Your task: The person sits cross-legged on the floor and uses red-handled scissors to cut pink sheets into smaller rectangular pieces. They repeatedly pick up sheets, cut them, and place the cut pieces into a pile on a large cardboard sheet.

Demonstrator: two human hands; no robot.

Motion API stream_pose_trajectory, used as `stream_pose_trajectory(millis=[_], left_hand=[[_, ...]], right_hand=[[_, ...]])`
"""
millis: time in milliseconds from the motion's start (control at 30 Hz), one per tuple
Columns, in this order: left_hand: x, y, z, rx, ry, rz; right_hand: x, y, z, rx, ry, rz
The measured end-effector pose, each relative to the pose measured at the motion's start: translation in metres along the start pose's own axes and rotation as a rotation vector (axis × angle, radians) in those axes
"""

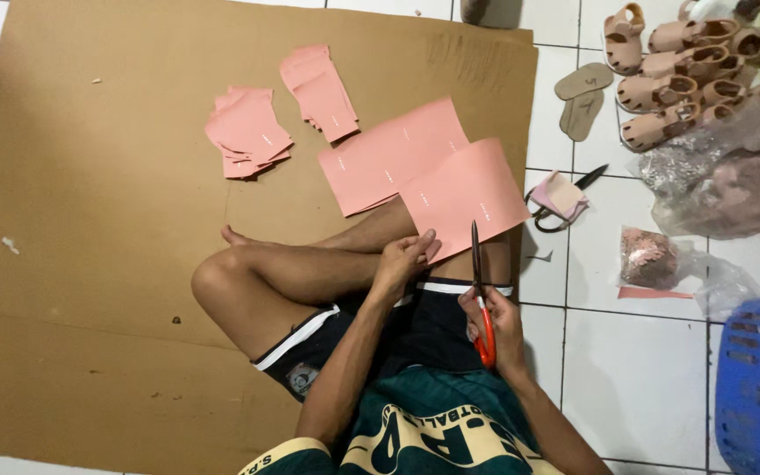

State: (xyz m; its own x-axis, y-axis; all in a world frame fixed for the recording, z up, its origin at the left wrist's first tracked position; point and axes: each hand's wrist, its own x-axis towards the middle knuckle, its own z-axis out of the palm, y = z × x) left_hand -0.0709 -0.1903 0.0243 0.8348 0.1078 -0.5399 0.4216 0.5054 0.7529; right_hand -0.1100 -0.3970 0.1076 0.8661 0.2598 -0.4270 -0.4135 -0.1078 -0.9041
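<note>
While the pink sheet (465, 195) lies draped over the person's knee, its near edge pinched in the left hand (405, 257), the scissors (480, 299) are up at that edge, blades pointing away along the sheet. By the look of it the cutting step is in hand: a strip is being taken off, and the next move calls for a steady feed from the left hand with the blades held straight. The right hand (500, 324) is clenched round the orange handles; the blades look nearly closed. Just beyond lies a larger pink sheet (387, 154), then two stacks of cut pink pieces (246, 132) on the brown cardboard (90, 220). Sandals (688, 75) sit well apart on the tiles.
</note>
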Motion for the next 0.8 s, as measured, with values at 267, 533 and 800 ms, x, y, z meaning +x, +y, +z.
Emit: stream_pose_trajectory(millis=[267, 533, 800], left_hand=[[-0.005, 0.053, 0.027, -0.234, -0.101, 0.256], [-0.045, 0.077, -0.004, -0.144, -0.062, 0.258], [-0.062, 0.077, 0.001, -0.077, -0.070, 0.297]], right_hand=[[-0.035, 0.002, -0.026, -0.173, -0.154, 0.046], [-0.016, -0.014, -0.001, -0.239, -0.210, 0.047], [-0.010, -0.033, 0.020, -0.304, -0.157, -0.004]])
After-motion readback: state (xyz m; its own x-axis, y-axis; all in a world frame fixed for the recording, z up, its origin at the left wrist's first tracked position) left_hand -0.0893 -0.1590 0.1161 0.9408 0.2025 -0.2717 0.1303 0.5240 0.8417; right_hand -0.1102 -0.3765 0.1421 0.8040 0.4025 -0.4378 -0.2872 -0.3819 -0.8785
